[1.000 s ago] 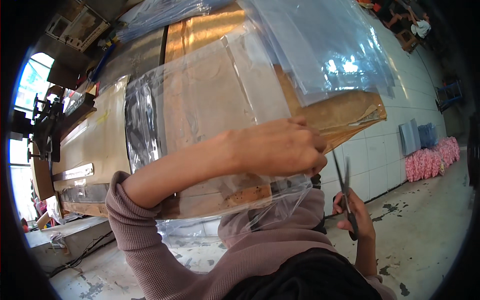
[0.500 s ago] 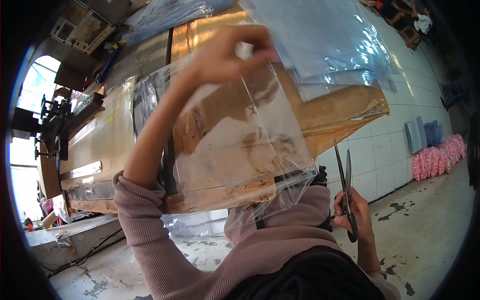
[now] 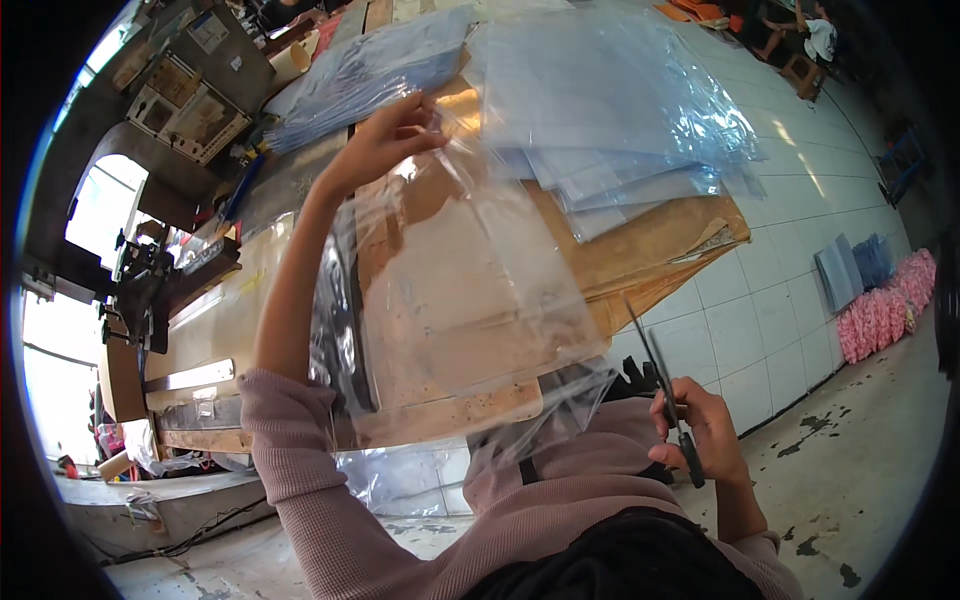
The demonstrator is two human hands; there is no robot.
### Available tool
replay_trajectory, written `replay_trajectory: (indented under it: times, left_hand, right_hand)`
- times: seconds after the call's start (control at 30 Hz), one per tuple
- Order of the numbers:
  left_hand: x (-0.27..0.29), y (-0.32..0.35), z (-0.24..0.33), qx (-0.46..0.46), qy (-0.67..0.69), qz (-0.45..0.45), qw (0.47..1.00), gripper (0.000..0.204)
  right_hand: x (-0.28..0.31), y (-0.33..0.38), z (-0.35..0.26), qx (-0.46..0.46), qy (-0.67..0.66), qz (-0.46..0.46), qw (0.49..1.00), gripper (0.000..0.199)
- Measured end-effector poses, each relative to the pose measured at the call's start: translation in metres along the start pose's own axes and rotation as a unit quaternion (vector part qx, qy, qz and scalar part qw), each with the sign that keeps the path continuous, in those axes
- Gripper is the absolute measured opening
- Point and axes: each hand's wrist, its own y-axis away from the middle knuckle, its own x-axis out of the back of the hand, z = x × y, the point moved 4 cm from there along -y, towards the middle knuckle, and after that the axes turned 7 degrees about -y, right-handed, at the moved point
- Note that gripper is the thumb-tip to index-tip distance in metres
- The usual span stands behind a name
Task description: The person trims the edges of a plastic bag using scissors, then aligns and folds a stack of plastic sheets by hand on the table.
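My left hand (image 3: 392,145) is raised over the far part of the worktable, its fingers pinched on the upper edge of a clear plastic sheet (image 3: 470,270). The sheet spreads over the table, and its lower end hangs past the near edge in front of my lap. My right hand (image 3: 705,425) grips black-handled scissors (image 3: 652,350) off to the right of the table. Their blades point up and away from me, close together.
A stack of bluish plastic sheets (image 3: 590,100) covers the table's far right, with another plastic pile (image 3: 375,75) at its left. Brown covering (image 3: 660,240) wraps the table corner. A black clamp-like machine (image 3: 145,285) stands left. Pink bundles (image 3: 885,310) lie by the right wall.
My left hand has moved left and slightly down, drawing the sheet's upper edge with it. The scissors' blades have come together. My view has shifted slightly.
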Motion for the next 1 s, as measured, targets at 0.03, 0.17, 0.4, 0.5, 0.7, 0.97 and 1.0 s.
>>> replay_trajectory:
  times: [0.03, 0.17, 0.4, 0.5, 0.7, 0.97, 1.0]
  left_hand:
    - [0.005, 0.005, 0.006, -0.008, 0.037, -0.018, 0.999, 0.022]
    - [0.062, 0.041, 0.067, 0.05, -0.072, 0.049, 0.995, 0.022]
    - [0.277, 0.134, 0.123, -0.005, -0.149, 0.468, 0.871, 0.031]
    - [0.313, 0.172, 0.177, -0.035, -0.175, 0.551, 0.815, 0.028]
    - [0.099, 0.197, 0.238, 0.093, -0.361, 0.426, 0.825, 0.029]
    - [-0.176, 0.159, 0.179, 0.029, -0.296, 0.119, 0.947, 0.046]
    - [-0.183, 0.16, 0.174, 0.052, -0.276, 0.16, 0.946, 0.05]
  right_hand:
    - [0.0, -0.002, -0.001, -0.019, -0.061, 0.01, 0.998, 0.043]
    - [0.003, -0.012, -0.002, -0.051, -0.14, 0.022, 0.989, 0.04]
    - [-0.002, -0.039, 0.001, -0.032, -0.144, -0.01, 0.989, 0.035]
    - [-0.01, -0.048, 0.003, -0.046, -0.203, -0.026, 0.978, 0.036]
    - [-0.013, -0.04, 0.006, -0.033, -0.214, -0.032, 0.976, 0.035]
    - [-0.022, -0.02, 0.013, -0.115, -0.191, -0.118, 0.968, 0.033]
    - [-0.023, -0.016, 0.015, -0.124, -0.17, -0.129, 0.969, 0.033]
